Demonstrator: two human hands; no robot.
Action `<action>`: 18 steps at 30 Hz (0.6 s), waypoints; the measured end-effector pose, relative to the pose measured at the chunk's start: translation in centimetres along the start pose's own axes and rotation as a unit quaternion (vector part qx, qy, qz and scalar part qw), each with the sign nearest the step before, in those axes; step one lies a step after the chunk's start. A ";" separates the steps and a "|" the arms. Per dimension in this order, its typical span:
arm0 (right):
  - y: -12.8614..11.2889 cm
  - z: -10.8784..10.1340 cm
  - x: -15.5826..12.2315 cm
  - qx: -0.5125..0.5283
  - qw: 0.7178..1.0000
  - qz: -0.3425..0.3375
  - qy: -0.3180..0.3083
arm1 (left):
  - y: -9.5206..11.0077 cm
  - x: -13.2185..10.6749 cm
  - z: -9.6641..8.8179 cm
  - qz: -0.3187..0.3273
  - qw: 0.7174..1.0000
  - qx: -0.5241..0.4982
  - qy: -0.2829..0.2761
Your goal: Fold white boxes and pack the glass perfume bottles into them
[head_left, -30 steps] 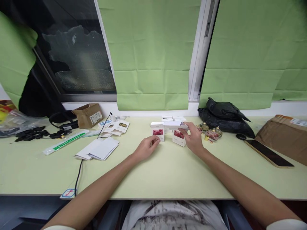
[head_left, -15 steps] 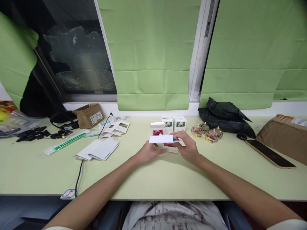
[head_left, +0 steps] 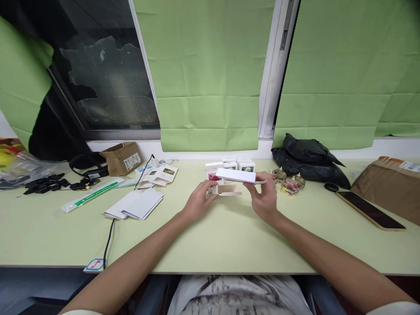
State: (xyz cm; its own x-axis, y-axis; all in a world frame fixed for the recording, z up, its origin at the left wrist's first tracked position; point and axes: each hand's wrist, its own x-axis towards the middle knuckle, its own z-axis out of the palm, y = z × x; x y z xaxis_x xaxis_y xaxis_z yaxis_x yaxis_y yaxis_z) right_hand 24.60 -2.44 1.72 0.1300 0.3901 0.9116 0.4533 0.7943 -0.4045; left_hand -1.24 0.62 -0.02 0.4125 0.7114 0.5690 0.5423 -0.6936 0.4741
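Observation:
My right hand is closed on the right end of a small white carton, its thumb below and its fingers above. A plain white panel of it faces up, slightly tilted. Below this panel shows an open carton end with a side flap and a bare inside; I cannot tell if both are one piece. My left hand is at the left end, fingers and thumb around its edge. Behind stand a white carton with a pink flower print and two white cartons with green-and-white pictures.
Round ornate bottles stand right, before black plastic bags. Farther right are a phone and brown package. At left lie flat white cartons, printed flat cartons, a green-striped packet and brown box.
The white panel has moved up and right and is now tilted. My right hand has shifted right, my left slightly left. The open carton end now shows where a pink print was.

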 end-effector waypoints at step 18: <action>3.0 -0.1 0.1 -0.053 0.988 -0.085 -0.120 | -1.8 0.5 0.1 -0.001 0.996 0.034 0.080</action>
State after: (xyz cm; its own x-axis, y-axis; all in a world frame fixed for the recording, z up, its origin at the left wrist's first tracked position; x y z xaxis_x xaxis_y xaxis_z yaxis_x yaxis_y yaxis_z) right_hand 26.03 -0.06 0.61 -0.1634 0.3650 0.9165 0.5421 0.8094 -0.2258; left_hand -1.87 2.24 -0.64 0.2923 0.6816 0.6708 0.5932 -0.6794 0.4319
